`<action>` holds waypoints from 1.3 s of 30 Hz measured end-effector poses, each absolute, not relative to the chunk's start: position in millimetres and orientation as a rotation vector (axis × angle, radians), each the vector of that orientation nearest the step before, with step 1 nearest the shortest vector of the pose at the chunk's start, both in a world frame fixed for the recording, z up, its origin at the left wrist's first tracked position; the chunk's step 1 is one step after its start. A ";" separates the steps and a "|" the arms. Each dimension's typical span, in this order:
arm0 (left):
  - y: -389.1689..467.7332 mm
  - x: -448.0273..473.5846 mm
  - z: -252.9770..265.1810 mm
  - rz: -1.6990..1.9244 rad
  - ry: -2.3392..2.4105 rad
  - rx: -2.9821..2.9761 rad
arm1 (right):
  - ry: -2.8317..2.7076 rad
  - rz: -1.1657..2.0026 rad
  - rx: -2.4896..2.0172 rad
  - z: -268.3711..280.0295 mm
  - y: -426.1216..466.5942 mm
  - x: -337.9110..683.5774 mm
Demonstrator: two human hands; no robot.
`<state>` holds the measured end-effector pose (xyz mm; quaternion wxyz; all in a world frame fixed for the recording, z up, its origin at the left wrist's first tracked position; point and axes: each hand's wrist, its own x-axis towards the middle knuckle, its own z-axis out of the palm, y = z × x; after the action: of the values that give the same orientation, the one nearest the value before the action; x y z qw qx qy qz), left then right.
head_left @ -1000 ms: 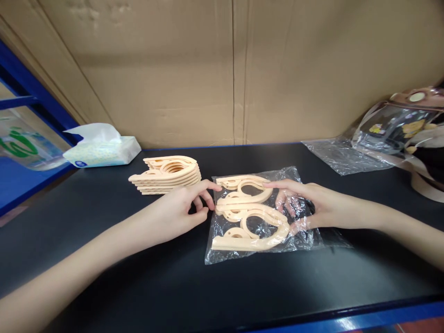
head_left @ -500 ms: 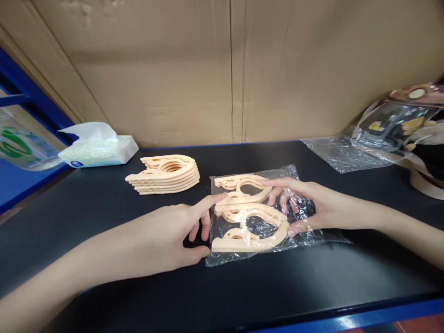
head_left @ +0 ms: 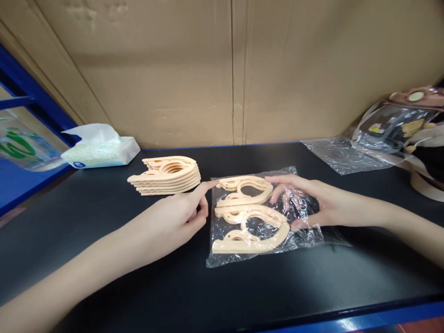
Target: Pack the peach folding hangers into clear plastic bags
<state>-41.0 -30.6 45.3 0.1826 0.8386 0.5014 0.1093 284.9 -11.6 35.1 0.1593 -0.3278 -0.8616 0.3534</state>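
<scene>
A clear plastic bag (head_left: 222, 262) lies flat on the black table, with cream folding hangers (head_left: 249, 247) side by side inside it. My left hand (head_left: 183, 210) is at the bag's left edge. Its index finger stretches to the tip of the far hanger, while the other fingers curl loosely and hold nothing. Over the right part of the bag my right hand (head_left: 312, 199) rests with thumb and fingers spread, index fingertip near the far hanger's curved end, thumb by the near one's. Behind my left hand stands a neat stack of matching folded hangers (head_left: 166, 175).
A tissue pack (head_left: 104, 150) sits at the back left, near a blue frame (head_left: 34, 108). At the back right lie another clear plastic bag (head_left: 342, 155) and a transparent bag with a strap (head_left: 391, 122). A cardboard wall (head_left: 156, 74) closes off the table's rear.
My left hand has shifted up along the bag's left edge, its index finger now at the far hanger's tip and its thumb drawn in. My right hand has barely moved.
</scene>
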 end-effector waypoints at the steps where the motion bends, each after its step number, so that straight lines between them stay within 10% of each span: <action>1: -29.4 -39.7 43.8 0.319 1.442 2.373 | -2.455 0.968 -0.972 36.0 -9.8 286.7; 8: -23.8 -32.5 36.6 0.359 1.463 2.289 | -2.323 0.564 -1.139 27.5 1.8 291.5; 39: -29.0 -26.9 42.8 0.428 1.363 2.104 | -2.260 0.748 -1.182 31.9 -7.4 281.3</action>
<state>-26.9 -29.0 42.8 0.2946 0.7907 0.5120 0.1609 281.3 -7.4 31.9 0.2395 -0.4317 -0.8256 0.2732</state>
